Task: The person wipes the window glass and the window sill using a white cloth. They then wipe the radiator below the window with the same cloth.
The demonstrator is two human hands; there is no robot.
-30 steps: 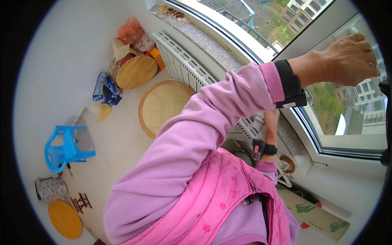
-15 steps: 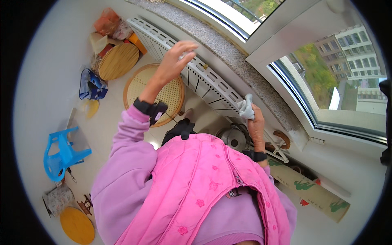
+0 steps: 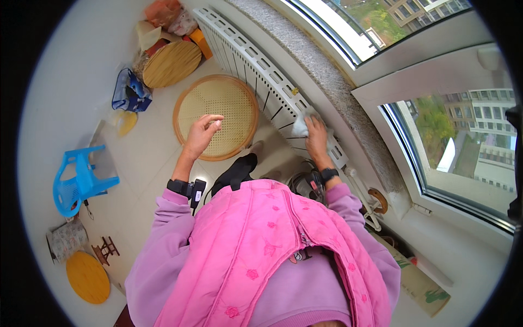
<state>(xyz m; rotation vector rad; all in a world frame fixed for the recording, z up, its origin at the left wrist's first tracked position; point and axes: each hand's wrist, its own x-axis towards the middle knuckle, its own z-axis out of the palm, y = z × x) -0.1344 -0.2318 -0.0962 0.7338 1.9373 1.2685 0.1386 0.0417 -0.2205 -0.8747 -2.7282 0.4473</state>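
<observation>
Head view: whitish rag (image 3: 299,128) looks all scrunched up, right hand (image 3: 317,139) clutching it on the radiator (image 3: 256,61) around 1:30; left hand (image 3: 200,136) loosely curled, thumb and fingers apart.

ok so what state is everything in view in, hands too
right hand: fingers over the white cloth
white cloth: bunched up, against the radiator
radiator: on or off can't be seen
left hand: fingers loosely curled, nothing visibly held
round woven top: woven side up
blue chair: upright
blue bag: crumpled
window sash: open or shut unclear
</observation>
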